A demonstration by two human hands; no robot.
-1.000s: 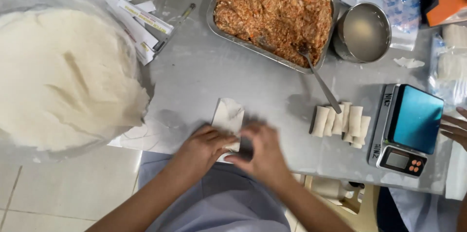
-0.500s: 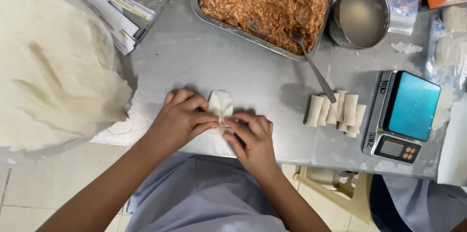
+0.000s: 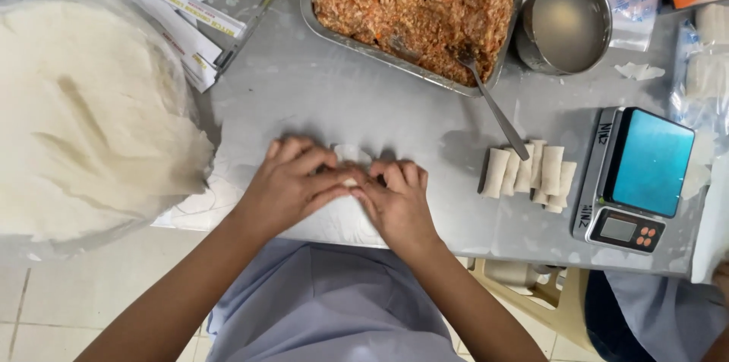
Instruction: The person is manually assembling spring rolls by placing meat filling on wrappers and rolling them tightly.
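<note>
White paper labels (image 3: 182,24) lie far-left; scale screen (image 3: 616,228) (small, grey) sits right.

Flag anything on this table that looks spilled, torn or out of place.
Little stands out. A torn white scrap lies loose on the table beside the metal pot. The spoon leans out over the filling tray's rim. Both hands, left hand and right hand, press one wrapper. No spill is visible.

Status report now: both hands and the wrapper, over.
Left hand and right hand both pressed on white wrapper, fingers together. Finished rolls lie apart, to the right. Nothing in between.
</note>
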